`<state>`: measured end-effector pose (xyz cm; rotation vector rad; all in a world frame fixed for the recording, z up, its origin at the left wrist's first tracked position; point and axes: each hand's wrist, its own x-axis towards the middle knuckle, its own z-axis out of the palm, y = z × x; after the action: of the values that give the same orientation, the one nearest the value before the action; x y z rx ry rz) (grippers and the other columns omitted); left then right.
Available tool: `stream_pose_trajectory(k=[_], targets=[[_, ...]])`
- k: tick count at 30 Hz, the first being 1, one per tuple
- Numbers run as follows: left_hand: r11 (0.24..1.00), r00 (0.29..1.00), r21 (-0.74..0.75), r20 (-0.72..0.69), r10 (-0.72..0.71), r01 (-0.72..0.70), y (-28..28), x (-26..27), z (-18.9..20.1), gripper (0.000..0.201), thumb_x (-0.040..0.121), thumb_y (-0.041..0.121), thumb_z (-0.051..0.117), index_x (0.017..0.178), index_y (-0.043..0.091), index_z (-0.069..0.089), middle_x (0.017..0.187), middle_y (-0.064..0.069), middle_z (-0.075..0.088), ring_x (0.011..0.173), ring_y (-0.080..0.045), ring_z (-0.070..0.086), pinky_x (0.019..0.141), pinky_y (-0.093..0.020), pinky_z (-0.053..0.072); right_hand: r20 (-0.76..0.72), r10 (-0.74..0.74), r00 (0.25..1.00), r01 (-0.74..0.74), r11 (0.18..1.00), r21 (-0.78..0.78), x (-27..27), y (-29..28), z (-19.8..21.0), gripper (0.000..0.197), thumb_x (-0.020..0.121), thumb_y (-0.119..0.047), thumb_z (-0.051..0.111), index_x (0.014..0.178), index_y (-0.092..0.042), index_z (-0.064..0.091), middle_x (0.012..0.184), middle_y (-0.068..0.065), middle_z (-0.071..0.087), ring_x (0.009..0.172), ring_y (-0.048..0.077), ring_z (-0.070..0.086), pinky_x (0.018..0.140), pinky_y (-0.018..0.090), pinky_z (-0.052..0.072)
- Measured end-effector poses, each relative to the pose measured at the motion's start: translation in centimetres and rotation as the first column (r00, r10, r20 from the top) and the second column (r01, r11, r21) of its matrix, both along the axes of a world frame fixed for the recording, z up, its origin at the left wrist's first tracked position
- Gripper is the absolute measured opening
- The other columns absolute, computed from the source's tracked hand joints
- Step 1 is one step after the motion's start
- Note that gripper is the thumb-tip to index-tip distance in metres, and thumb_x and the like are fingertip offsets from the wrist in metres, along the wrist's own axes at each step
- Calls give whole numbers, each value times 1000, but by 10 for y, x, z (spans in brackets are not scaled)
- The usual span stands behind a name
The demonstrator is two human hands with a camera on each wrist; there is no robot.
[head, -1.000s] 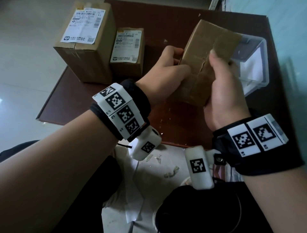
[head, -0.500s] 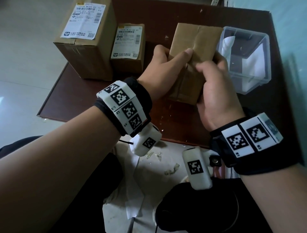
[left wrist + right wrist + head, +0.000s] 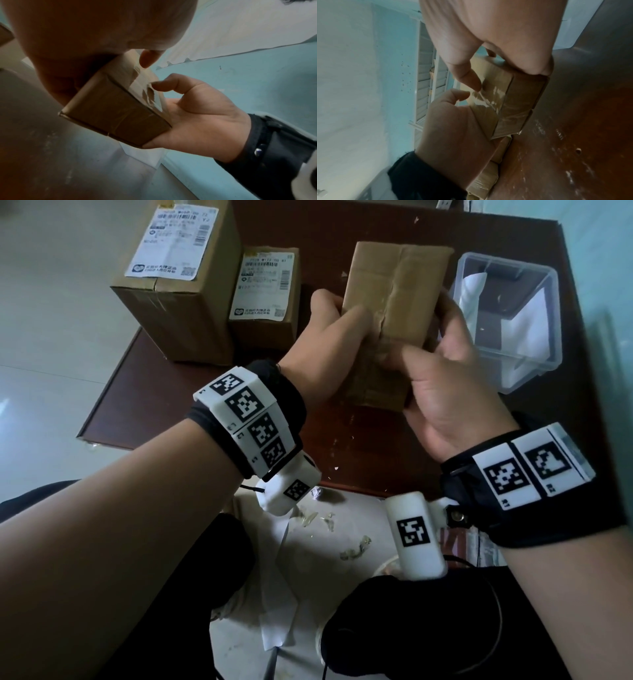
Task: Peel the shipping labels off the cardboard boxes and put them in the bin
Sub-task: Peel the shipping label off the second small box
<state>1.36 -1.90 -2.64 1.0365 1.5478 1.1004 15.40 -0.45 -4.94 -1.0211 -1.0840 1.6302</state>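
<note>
A: Cardboard, brown: the held box (image 3: 394, 313) sat between both hands above the table (image 3: 342, 440), long axis running away from the person. The left hand (image 3: 329, 350) gripped its left side; the right hand (image 3: 448, 392) cupped its right side, thumb (image 3: 164, 83) curled at torn tape remnants on top.

B: Labels?

A: None showed on that box. Two labelled boxes (image 3: 178, 285) stood left of it, nearer the left hand. The clear bin (image 3: 507, 313) lay just right of it, nearer the right hand, white paper inside.

B: Change from a second ago?

A: The box was squared up from a tilt, and the right thumb had come onto its top.
</note>
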Motion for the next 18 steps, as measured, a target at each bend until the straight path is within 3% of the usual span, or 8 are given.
stream_pose_trajectory(k=[2,4,7,9,11,14,16,18], targets=[[1000,1000,10,-11,12,-12,1,0,-2,20,104,28,47,114,13,40,97,3,52,84,-9,58,71,-30,56,-32,0,999,-1,1000,-26,-1,1,0,94,81,1,75,161,-24,34,135,12,71,122,28,72,100,55,60],[999,1000,29,-3,14,-14,2,2,-4,23,104,32,49,115,13,41,99,1,57,86,-11,62,77,-36,59,-89,-65,994,57,994,-92,-2,2,0,79,86,-4,73,156,-24,43,132,13,72,118,31,73,96,57,61],[998,999,69,34,-15,12,1,4,-6,35,102,28,58,124,10,39,106,-5,60,88,-13,67,71,-29,62,-160,-85,984,61,987,-146,-1,5,-1,58,96,-12,72,149,-20,52,130,15,73,117,34,74,97,59,60],[997,999,81,35,-5,2,0,4,-7,34,101,25,59,124,9,39,102,-2,59,85,-10,65,66,-24,57,-182,-21,983,-3,991,-132,0,6,0,60,96,-3,67,152,-18,50,134,20,71,120,38,72,98,62,58],[997,1000,71,28,10,-12,0,2,-8,28,102,28,57,118,13,39,98,1,59,83,-8,63,65,-23,54,-170,36,985,-56,992,-110,0,5,2,75,91,10,62,157,-21,44,135,21,69,121,39,71,98,63,58],[997,999,70,25,30,-32,0,1,-8,25,104,32,53,115,14,39,94,5,60,75,1,63,63,-18,53,-136,89,987,-98,994,-58,0,1,4,90,88,20,58,161,-28,37,134,16,72,119,32,73,94,55,62],[996,999,81,30,35,-38,-1,1,-7,24,105,32,51,114,13,39,93,5,59,73,2,64,66,-21,55,-140,88,986,-95,995,-41,-1,-1,3,84,90,15,60,160,-26,38,133,15,72,118,32,73,92,53,62],[996,1000,84,18,22,-24,0,3,-7,25,105,34,49,115,13,39,95,2,59,82,-7,64,76,-32,60,-178,65,982,-77,995,-64,-3,0,3,64,98,0,62,156,-20,44,132,17,72,117,34,73,93,56,61]])
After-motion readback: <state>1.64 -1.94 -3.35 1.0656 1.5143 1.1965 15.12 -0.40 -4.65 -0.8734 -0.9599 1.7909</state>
